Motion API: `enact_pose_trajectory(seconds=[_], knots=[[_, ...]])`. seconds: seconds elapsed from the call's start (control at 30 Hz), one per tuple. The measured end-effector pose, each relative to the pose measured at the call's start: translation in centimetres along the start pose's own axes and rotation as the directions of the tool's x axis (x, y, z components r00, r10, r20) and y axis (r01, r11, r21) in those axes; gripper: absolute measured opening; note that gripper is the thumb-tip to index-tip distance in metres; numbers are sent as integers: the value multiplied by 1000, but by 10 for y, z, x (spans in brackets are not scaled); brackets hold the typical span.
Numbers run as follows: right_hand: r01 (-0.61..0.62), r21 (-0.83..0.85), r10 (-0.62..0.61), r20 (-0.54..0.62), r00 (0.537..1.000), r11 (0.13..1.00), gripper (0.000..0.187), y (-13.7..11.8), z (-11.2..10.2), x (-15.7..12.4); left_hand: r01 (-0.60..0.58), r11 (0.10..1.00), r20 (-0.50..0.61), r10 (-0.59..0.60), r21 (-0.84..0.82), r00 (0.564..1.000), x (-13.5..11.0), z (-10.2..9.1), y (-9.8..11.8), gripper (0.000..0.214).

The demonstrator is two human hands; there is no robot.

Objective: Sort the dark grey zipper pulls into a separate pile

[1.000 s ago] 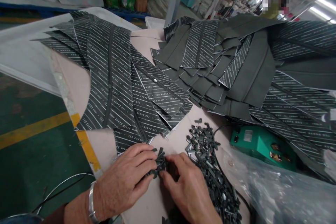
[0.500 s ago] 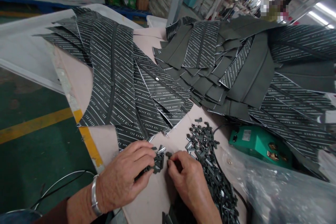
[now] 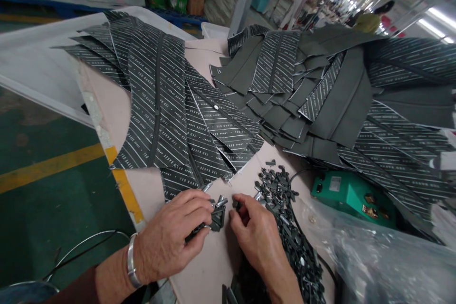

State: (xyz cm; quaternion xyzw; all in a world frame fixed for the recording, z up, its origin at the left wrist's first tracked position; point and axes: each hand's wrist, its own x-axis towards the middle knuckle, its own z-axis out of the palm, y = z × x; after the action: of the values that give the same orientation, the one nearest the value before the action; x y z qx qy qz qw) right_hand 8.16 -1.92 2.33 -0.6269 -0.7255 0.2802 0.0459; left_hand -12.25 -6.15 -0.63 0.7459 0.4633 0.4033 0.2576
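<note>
My left hand [image 3: 176, 232], with a silver bangle at the wrist, is closed around a bunch of small dark pieces [image 3: 218, 218] that look like zip pulls, some with shiny metal ends. Part of the bunch is hidden under its fingers. Just to the right, my right hand [image 3: 260, 235] pinches a single dark zip pull [image 3: 236, 204] between thumb and forefinger. Beside that hand spreads a loose pile of similar zip pulls [image 3: 297, 244]. Striped, printed fabric panels [image 3: 158, 99] with a zip down the middle lie just beyond my left hand.
More overlapping dark panels [image 3: 285, 99] cover the back right. A green device [image 3: 352, 197] and a clear plastic bag [image 3: 392, 256] lie to the right, with a black cable by the pile. The table edge has yellow tape [image 3: 124, 190]. A person [image 3: 370, 21] is far behind.
My right hand has shifted slightly up and right, a little farther from the bunch, with its fingers less tightly curled. The left hand stays nearly in place. The view has shifted slightly.
</note>
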Motion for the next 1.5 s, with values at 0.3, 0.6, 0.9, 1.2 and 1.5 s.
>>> enact_pose_trajectory(seconds=[0.3,0.6,0.9,1.2,1.5], knots=[[-38,-323,-6,-136,991,946,21,11,-18,4,-14,1000,-4,14,-9,1000,0,-2,0,19],[106,53,-108,34,994,993,28,-15,4,-10,-8,1000,-23,8,-27,1000,1,-1,1,18],[194,-12,-190,151,970,981,18,-11,0,-2,-1,998,6,1,-60,1000,2,-2,2,19],[184,-87,-166,179,970,979,26,-12,2,-5,1,998,3,-1,-62,1000,0,0,0,17],[179,-203,-158,117,981,963,24,0,-6,-8,-38,999,1,38,-16,999,-4,-7,1,17]])
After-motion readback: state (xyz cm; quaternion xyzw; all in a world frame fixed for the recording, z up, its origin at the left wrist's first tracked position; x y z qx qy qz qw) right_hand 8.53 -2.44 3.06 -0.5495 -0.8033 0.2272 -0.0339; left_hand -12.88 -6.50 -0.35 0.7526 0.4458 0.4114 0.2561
